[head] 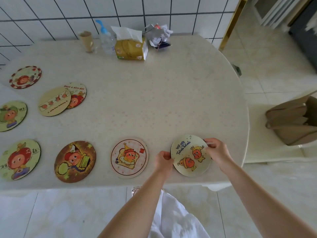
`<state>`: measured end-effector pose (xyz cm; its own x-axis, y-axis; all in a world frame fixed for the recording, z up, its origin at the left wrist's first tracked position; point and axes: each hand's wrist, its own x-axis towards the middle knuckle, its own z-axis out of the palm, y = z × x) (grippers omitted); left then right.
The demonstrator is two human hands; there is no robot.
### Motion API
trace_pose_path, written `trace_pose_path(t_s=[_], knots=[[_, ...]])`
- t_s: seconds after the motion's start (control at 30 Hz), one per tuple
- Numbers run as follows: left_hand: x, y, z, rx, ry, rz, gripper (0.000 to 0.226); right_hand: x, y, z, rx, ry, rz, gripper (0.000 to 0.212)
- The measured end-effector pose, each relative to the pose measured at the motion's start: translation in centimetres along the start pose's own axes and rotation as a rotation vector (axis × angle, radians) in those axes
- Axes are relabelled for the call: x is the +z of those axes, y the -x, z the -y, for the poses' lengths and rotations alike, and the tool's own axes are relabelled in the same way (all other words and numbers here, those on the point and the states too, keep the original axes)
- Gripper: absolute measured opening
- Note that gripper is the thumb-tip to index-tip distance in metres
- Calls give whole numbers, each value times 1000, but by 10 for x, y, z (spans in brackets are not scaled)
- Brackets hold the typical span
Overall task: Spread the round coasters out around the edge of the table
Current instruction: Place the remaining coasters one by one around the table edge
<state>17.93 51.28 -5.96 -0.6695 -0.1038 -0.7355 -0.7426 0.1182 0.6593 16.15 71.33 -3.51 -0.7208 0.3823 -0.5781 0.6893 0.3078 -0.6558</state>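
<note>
The "We are Twinkle" coaster (pixel 190 155) lies between both hands at the near right of the table (pixel 154 93), close to its curved edge. The left hand (pixel 163 159) pinches its left rim; the right hand (pixel 217 150) pinches the upper right rim, fingers curled. Whether the coaster is flat down or slightly lifted, I cannot tell.

The toast coaster (pixel 129 158) sits just to the left, apart from it. Bare edge runs rightward and away, on the right hand's side.

Far left, two overlapped coasters (pixel 58 100) are unspread; the lower one is half hidden. The leftmost coasters are cut off by the frame.
</note>
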Motion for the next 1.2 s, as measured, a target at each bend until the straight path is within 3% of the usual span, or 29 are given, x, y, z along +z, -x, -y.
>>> trace_pose_path(t_s=[0.27, 0.57, 0.9, 1.2], knots=[[-33, -12, -21, 59, -175, -25, 21, 2, -2, 15, -167, 366, -34, 30], [-108, -33, -56, 112, -40, -144, 26, 75, 1, 114, -344, 433, 163, 24], [-290, -98, -77, 72, 84, -372, 16, 219, 11, 244, -441, 539, 315, 25], [-452, -158, -111, 22, -34, -562, 23, 363, 6, 337, -433, 591, 441, 26]])
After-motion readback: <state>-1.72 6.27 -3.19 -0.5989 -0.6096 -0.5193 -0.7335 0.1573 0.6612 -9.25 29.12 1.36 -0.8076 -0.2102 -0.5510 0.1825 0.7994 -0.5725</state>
